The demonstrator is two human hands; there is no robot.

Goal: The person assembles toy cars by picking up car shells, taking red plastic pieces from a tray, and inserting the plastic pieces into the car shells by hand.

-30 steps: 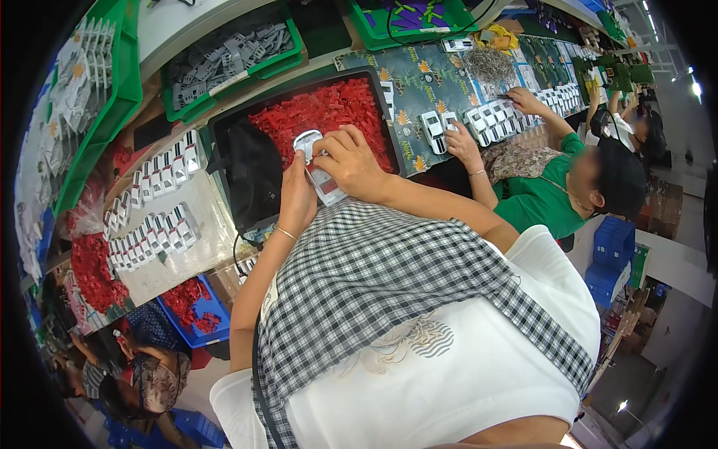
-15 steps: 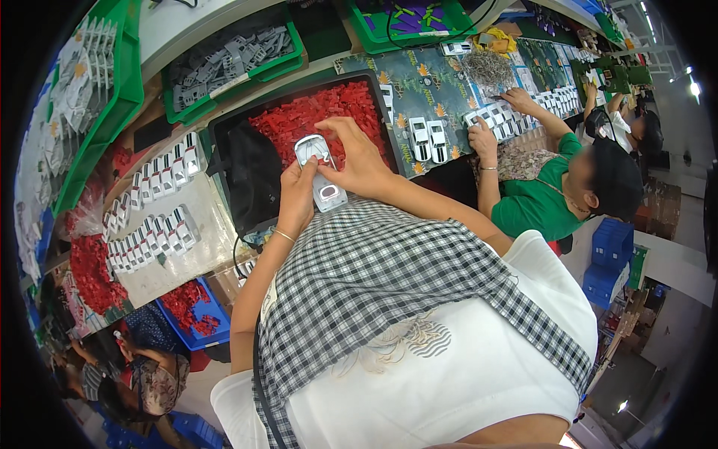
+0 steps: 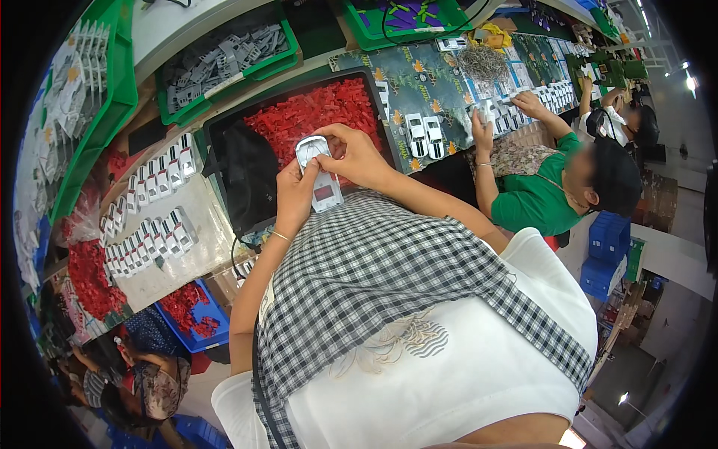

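Between both hands, close to my apron, is a white toy car body (image 3: pixel 327 197) with a small red patch showing inside its lower part. My left hand (image 3: pixel 295 191) grips it from the left, thumb laid on its middle. My right hand (image 3: pixel 354 155) closes on its right side, with fingers at the far end and thumb meeting the left one. Whether a small part sits under the thumbs is hidden. Just beyond my hands, a black tray (image 3: pixel 372 88) holds a heap of red plastic parts (image 3: pixel 318 111).
Rows of white toy cars (image 3: pixel 153 183) stand on the left board. A black cloth (image 3: pixel 250 168) lies over the tray's left side. Green bins (image 3: pixel 170 118) with grey parts sit beyond. At right, a co-worker in a green top (image 3: pixel 527 196) handles more white cars.
My right fingers have come down from above the car to close on its far end. The car's lower part now shows red inside. The co-worker's near hand has lifted a car.
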